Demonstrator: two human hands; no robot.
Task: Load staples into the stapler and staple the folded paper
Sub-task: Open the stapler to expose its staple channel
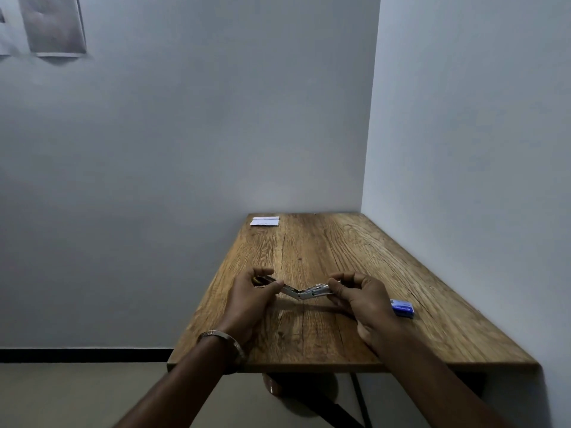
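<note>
We are holding the stapler (301, 291) swung open in a shallow V just above the desk (324, 248), our left hand (250, 299) gripping its yellowish end and our right hand (360, 296) pinching the metal staple channel. The stapler is hanging over the near middle of the desk, with bare wood lying all around it and beyond it. A blue staple box (402, 308) is sitting just beside our right hand, close to the right wall. The folded paper (265, 221) is lying at the far left corner, well apart from us, against the back wall. The desk's left edge is dropping off to the floor near our left wrist, which is wearing a bangle (227, 342).
</note>
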